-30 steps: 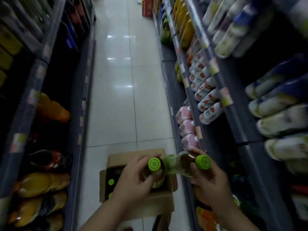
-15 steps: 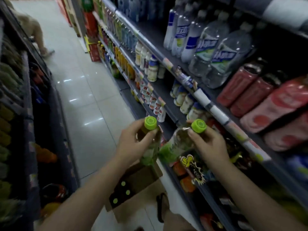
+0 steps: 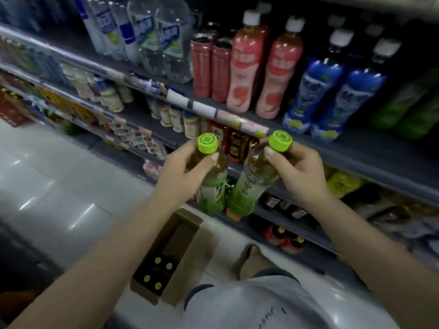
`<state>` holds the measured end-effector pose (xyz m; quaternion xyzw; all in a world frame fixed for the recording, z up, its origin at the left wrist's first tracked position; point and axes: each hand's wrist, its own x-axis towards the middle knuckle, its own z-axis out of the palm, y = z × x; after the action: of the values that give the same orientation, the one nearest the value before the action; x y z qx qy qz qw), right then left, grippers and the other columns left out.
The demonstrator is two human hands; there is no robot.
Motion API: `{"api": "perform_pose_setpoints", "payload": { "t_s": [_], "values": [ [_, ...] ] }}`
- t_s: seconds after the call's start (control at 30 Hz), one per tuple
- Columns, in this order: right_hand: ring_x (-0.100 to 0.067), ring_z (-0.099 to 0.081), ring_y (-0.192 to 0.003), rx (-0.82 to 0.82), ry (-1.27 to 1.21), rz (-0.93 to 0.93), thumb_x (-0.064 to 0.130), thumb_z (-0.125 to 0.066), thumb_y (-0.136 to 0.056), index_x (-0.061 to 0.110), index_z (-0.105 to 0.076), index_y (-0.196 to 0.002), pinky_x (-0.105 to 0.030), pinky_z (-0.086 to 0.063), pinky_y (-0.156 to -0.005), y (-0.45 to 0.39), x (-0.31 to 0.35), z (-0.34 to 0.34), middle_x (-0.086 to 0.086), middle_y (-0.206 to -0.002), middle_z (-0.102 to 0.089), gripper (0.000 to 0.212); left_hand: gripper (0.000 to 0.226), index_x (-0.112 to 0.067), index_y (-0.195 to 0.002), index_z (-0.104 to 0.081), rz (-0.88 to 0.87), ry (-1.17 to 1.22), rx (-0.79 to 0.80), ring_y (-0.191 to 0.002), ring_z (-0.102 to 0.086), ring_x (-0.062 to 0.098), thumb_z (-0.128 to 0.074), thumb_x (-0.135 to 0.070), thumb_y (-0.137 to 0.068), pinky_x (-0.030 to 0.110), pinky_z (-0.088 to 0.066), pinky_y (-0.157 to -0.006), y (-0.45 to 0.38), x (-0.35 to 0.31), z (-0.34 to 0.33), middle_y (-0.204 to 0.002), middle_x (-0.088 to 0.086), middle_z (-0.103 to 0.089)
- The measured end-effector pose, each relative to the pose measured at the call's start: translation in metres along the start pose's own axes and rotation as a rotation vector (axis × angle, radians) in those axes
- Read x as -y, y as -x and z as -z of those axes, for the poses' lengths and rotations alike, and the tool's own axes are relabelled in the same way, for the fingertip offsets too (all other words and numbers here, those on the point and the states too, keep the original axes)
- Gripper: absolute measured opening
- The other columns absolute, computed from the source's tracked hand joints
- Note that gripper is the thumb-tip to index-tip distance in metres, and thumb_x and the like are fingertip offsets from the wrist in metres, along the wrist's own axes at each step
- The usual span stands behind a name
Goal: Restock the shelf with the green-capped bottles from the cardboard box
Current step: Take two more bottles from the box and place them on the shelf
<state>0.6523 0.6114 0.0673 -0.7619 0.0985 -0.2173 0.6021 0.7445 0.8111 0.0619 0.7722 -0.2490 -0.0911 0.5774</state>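
Observation:
Two green-capped tea bottles are held up in front of the shelf [image 3: 237, 123]. My left hand [image 3: 183, 173] grips the left bottle [image 3: 212, 186] by its neck. My right hand [image 3: 300, 172] grips the right bottle [image 3: 249, 188] by its neck, and that bottle tilts left at the bottom. The two bottles nearly touch at their bases. Below them on the floor lies the open cardboard box [image 3: 190, 255], with several green caps [image 3: 158, 273] showing inside.
The upper shelf carries water bottles [image 3: 164, 43], pink bottles [image 3: 261, 67] and blue bottles [image 3: 332, 91]. Lower shelves hold small white bottles [image 3: 109, 96] and dark bottles. A tiled aisle floor [image 3: 47, 198] lies to the left. My foot [image 3: 254, 260] stands beside the box.
Both hands have lifted the bottles from just above the box up to shelf height. The view has swung from the aisle to face the right-hand shelves.

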Motion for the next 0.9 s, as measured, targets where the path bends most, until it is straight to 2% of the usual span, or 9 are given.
{"api": "perform_pose_setpoints", "payload": {
  "t_s": [0.1, 0.23, 0.3, 0.47, 0.6, 0.67, 0.77, 0.83, 0.9],
  "values": [
    [0.007, -0.064, -0.085, -0.128, -0.004, -0.032, 0.015, -0.064, -0.088, 0.019, -0.07, -0.097, -0.012, -0.048, -0.075, 0.011, 0.003, 0.037, 0.016, -0.088, -0.069, 0.011, 0.019, -0.042, -0.099, -0.063, -0.044, 0.086, 0.083, -0.095, -0.062, -0.001, -0.06, -0.039, -0.08, 0.023, -0.05, -0.083, -0.013, -0.017, -0.032, -0.094, -0.019, -0.069],
    [0.002, -0.064, -0.084, -0.256, 0.021, -0.046, 0.018, -0.06, -0.088, 0.021, -0.07, -0.095, -0.016, -0.051, -0.074, 0.022, 0.011, 0.089, 0.011, -0.088, -0.068, 0.012, 0.018, -0.046, -0.097, -0.063, -0.099, 0.15, 0.194, -0.096, -0.061, -0.005, -0.06, -0.036, -0.081, 0.019, -0.047, -0.087, -0.03, -0.044, -0.081, -0.093, -0.027, -0.068],
    [0.002, -0.064, -0.083, -0.317, 0.025, -0.05, 0.02, -0.058, -0.086, 0.016, -0.069, -0.096, -0.015, -0.05, -0.072, 0.026, 0.014, 0.113, 0.011, -0.088, -0.068, 0.015, 0.02, -0.041, -0.099, -0.065, -0.12, 0.182, 0.246, -0.096, -0.061, -0.002, -0.061, -0.041, -0.079, 0.022, -0.047, -0.088, -0.039, -0.056, -0.108, -0.093, -0.023, -0.069],
    [0.0, -0.063, -0.083, -0.466, 0.105, -0.049, 0.024, -0.056, -0.084, 0.018, -0.07, -0.093, -0.02, -0.052, -0.073, 0.036, 0.021, 0.176, 0.012, -0.086, -0.067, 0.018, 0.045, -0.02, -0.116, -0.064, -0.184, 0.216, 0.396, -0.113, -0.06, 0.014, -0.056, -0.046, -0.08, 0.042, -0.047, -0.1, -0.058, -0.088, -0.179, -0.115, -0.003, -0.068],
    [0.001, -0.061, -0.079, -0.553, 0.177, -0.022, 0.023, -0.055, -0.087, 0.017, -0.07, -0.095, -0.016, -0.049, -0.068, 0.043, 0.027, 0.224, 0.013, -0.082, -0.065, 0.018, 0.032, -0.027, -0.109, -0.066, -0.245, 0.239, 0.489, -0.109, -0.06, 0.004, -0.054, -0.042, -0.083, 0.025, -0.048, -0.091, -0.069, -0.115, -0.228, -0.107, -0.017, -0.067],
    [-0.008, -0.061, -0.076, -0.606, 0.254, -0.003, 0.027, -0.053, -0.089, 0.024, -0.07, -0.093, -0.024, -0.049, -0.065, 0.045, 0.03, 0.247, 0.003, -0.08, -0.065, 0.017, 0.025, -0.026, -0.106, -0.066, -0.233, 0.293, 0.515, -0.1, -0.062, 0.002, -0.054, -0.034, -0.086, 0.02, -0.049, -0.083, -0.076, -0.126, -0.249, -0.098, -0.02, -0.067],
    [-0.04, -0.059, -0.08, -0.658, 0.287, 0.042, 0.032, -0.052, -0.088, 0.031, -0.069, -0.089, -0.046, -0.051, -0.063, 0.042, 0.033, 0.275, -0.026, -0.086, -0.062, 0.017, 0.018, -0.023, -0.095, -0.067, -0.194, 0.409, 0.479, -0.09, -0.064, 0.008, -0.053, -0.028, -0.085, 0.022, -0.051, -0.074, -0.089, -0.142, -0.276, -0.091, -0.011, -0.066],
    [-0.047, -0.056, -0.083, -0.69, 0.278, 0.059, 0.033, -0.051, -0.087, 0.033, -0.068, -0.086, -0.052, -0.051, -0.066, 0.035, 0.034, 0.289, -0.031, -0.088, -0.06, 0.017, 0.016, -0.018, -0.091, -0.066, -0.164, 0.511, 0.438, -0.084, -0.065, 0.01, -0.053, -0.023, -0.084, 0.023, -0.051, -0.071, -0.1, -0.153, -0.29, -0.089, -0.003, -0.066],
    [-0.045, -0.058, -0.079, -0.719, 0.259, 0.064, 0.035, -0.052, -0.084, 0.036, -0.068, -0.083, -0.05, -0.051, -0.066, 0.027, 0.036, 0.301, -0.027, -0.081, -0.06, 0.017, 0.014, -0.016, -0.09, -0.065, -0.175, 0.545, 0.402, -0.084, -0.063, 0.012, -0.054, -0.021, -0.083, 0.025, -0.051, -0.073, -0.112, -0.163, -0.301, -0.089, 0.001, -0.065]
  ]
}}
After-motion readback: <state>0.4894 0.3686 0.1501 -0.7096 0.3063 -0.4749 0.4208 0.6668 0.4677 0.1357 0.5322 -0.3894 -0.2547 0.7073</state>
